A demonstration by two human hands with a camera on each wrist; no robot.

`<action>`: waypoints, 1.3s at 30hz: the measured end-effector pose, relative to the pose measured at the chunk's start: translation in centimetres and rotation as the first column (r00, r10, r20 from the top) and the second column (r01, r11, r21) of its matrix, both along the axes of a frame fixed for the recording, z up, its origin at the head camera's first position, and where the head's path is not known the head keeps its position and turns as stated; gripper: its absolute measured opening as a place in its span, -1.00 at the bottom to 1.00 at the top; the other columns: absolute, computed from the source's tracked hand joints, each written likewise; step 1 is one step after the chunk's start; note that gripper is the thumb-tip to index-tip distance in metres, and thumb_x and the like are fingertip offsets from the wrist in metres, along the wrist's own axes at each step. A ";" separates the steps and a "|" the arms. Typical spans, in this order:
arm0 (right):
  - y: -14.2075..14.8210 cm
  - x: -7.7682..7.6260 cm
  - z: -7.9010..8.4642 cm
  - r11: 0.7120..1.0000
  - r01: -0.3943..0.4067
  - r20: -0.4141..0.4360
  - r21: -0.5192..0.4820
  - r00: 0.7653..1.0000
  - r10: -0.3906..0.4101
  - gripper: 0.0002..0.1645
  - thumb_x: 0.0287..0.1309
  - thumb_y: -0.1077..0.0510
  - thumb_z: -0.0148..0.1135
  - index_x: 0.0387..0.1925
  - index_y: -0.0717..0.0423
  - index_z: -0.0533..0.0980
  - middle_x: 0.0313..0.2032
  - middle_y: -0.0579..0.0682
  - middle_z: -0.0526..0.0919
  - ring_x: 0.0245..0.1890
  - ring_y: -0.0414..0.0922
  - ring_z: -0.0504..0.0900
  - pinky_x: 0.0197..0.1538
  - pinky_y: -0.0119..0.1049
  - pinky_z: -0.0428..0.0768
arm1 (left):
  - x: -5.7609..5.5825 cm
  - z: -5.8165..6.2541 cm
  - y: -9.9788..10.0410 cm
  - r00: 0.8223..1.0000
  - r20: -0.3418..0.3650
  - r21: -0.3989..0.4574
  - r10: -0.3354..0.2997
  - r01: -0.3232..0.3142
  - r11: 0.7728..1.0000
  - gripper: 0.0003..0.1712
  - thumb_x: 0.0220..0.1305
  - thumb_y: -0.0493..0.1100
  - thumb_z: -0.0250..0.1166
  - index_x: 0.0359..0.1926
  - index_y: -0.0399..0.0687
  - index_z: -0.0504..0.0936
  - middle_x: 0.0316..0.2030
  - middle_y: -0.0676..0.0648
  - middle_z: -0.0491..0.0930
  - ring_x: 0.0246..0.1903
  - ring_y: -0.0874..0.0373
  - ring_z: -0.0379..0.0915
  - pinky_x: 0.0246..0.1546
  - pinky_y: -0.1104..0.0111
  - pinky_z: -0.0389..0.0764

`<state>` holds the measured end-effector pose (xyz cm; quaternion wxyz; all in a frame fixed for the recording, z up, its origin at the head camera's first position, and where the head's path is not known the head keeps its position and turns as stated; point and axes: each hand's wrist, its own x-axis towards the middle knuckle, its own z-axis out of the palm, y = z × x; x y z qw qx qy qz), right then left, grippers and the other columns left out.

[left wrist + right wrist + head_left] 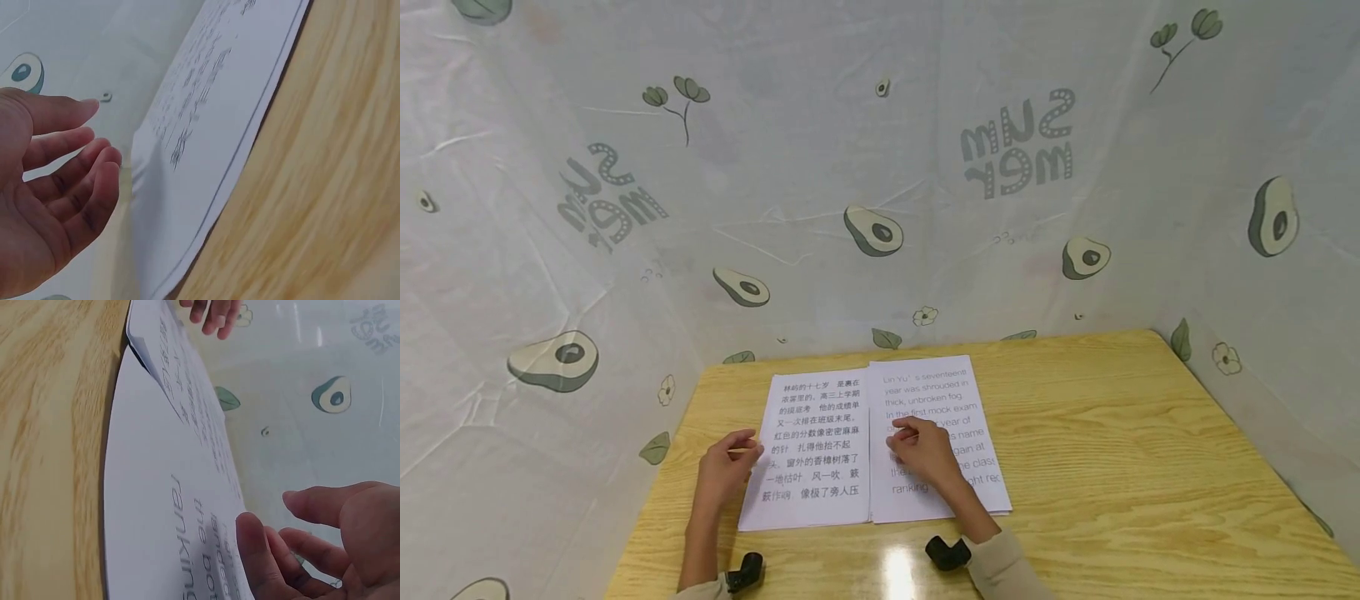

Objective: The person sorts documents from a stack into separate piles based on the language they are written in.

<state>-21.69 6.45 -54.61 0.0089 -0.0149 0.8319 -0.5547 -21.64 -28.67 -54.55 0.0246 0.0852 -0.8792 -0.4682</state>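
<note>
Printed pages lie side by side like an open booklet on the wooden table. The left page [816, 508] bears Chinese characters and the right page [940, 375] large English text. My left hand [727, 468] is at the outer edge of the left page, fingers loosely bent; in the left wrist view this hand [56, 187] holds nothing. Over the right page hovers my right hand [921, 450], covering some words. In the right wrist view the right hand [325, 544] has thumb and fingers apart, with nothing between them.
The wooden table [1112, 450] extends to the right of the pages. A pale cloth [805, 167] printed with avocados, leaves and lettering hangs behind and at both sides. Black wrist mounts [947, 553] sit by the sleeves. The left page's lower inner corner [140, 353] lifts slightly.
</note>
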 end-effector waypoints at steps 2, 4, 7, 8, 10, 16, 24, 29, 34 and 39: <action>0.6 0.0 0.0 1.000 0.010 0.000 0.004 1.000 -0.010 -0.59 0.29 0.23 0.44 0.12 0.31 0.69 -0.28 0.05 0.78 -0.45 -0.14 0.78 -0.35 -0.40 0.71 | 0.0 0.1 0.9 1.000 -0.009 0.011 -0.009 0.009 1.000 -0.50 0.46 -0.22 0.40 0.33 -0.31 0.62 0.05 -0.31 0.71 -0.17 0.04 0.70 -0.36 0.46 0.69; 1.1 0.1 0.0 1.000 0.020 -0.001 0.010 1.000 -0.020 -0.59 0.29 0.23 0.44 0.13 0.30 0.69 -0.27 0.05 0.78 -0.44 -0.15 0.77 -0.35 -0.40 0.71 | -0.2 0.2 1.8 1.000 -0.017 0.023 -0.012 0.013 1.000 -0.51 0.45 -0.22 0.40 0.33 -0.30 0.63 0.03 -0.29 0.72 -0.18 0.04 0.69 -0.35 0.46 0.69; 1.9 0.1 0.0 0.999 0.035 -0.009 0.023 0.999 -0.035 -0.57 0.30 0.21 0.44 0.15 0.29 0.69 -0.25 0.04 0.78 -0.41 -0.19 0.76 -0.34 -0.41 0.70 | -0.6 0.2 3.5 0.999 -0.032 0.038 -0.010 0.012 0.999 -0.51 0.44 -0.21 0.41 0.31 -0.26 0.65 0.01 -0.26 0.73 -0.21 0.05 0.67 -0.34 0.46 0.70; 2.2 0.1 0.0 0.999 0.040 -0.007 0.027 0.999 -0.039 -0.57 0.30 0.20 0.44 0.16 0.28 0.69 -0.25 0.04 0.78 -0.40 -0.20 0.76 -0.33 -0.42 0.69 | -0.7 0.2 4.1 0.999 -0.039 0.041 -0.013 0.014 0.999 -0.52 0.43 -0.20 0.42 0.31 -0.25 0.66 0.00 -0.25 0.73 -0.22 0.04 0.67 -0.34 0.44 0.70; 2.8 0.1 0.0 0.998 0.051 -0.007 0.032 0.999 -0.051 -0.57 0.31 0.20 0.43 0.17 0.28 0.69 -0.24 0.03 0.78 -0.39 -0.21 0.75 -0.32 -0.42 0.70 | -1.1 0.1 5.4 0.999 -0.044 0.042 -0.026 0.028 0.999 -0.53 0.44 -0.19 0.42 0.30 -0.23 0.67 -0.01 -0.23 0.73 -0.23 0.06 0.66 -0.35 0.43 0.71; 5.1 0.2 0.2 0.994 0.100 -0.013 0.052 0.995 -0.099 -0.57 0.32 0.21 0.42 0.17 0.30 0.69 -0.22 0.05 0.80 -0.35 -0.21 0.75 -0.30 -0.45 0.69 | -1.8 -0.1 9.8 0.996 -0.043 0.068 -0.077 0.080 0.994 -0.55 0.44 -0.15 0.42 0.28 -0.20 0.69 -0.05 -0.18 0.73 -0.29 0.09 0.63 -0.38 0.42 0.71; 8.5 0.6 1.0 0.985 0.160 -0.002 0.063 0.987 -0.160 -0.56 0.35 0.23 0.39 0.20 0.33 0.66 -0.16 0.15 0.80 -0.31 -0.17 0.72 -0.30 -0.49 0.66 | -2.1 -0.1 14.0 0.989 -0.058 0.149 -0.140 0.147 0.978 -0.54 0.43 -0.12 0.42 0.26 -0.21 0.71 -0.08 -0.16 0.73 -0.31 0.05 0.67 -0.34 0.30 0.78; 10.2 0.6 1.3 0.978 0.184 -0.011 0.101 0.983 -0.184 -0.54 0.38 0.21 0.38 0.24 0.31 0.65 -0.11 0.17 0.79 -0.23 -0.11 0.73 -0.24 -0.50 0.65 | -2.3 -0.1 15.5 0.986 -0.042 0.172 -0.161 0.166 0.971 -0.54 0.43 -0.10 0.41 0.26 -0.20 0.71 -0.09 -0.16 0.72 -0.30 0.04 0.69 -0.32 0.28 0.79; 11.5 0.8 1.4 0.972 0.201 -0.017 0.123 0.979 -0.201 -0.53 0.38 0.19 0.37 0.25 0.30 0.65 -0.07 0.19 0.78 -0.11 -0.01 0.75 -0.21 -0.52 0.62 | -2.5 -0.3 16.3 0.987 -0.031 0.160 -0.160 0.163 0.974 -0.56 0.43 -0.08 0.42 0.24 -0.16 0.73 -0.11 -0.12 0.71 -0.33 0.09 0.66 -0.33 0.30 0.78; 12.7 1.0 1.2 0.966 0.211 -0.017 0.147 0.977 -0.211 -0.52 0.39 0.18 0.37 0.26 0.31 0.64 -0.04 0.20 0.79 -0.06 0.05 0.77 -0.15 -0.47 0.63 | -2.5 -0.2 16.8 0.987 -0.022 0.163 -0.162 0.163 0.973 -0.55 0.42 -0.08 0.42 0.25 -0.14 0.72 -0.11 -0.11 0.71 -0.34 0.09 0.65 -0.33 0.28 0.78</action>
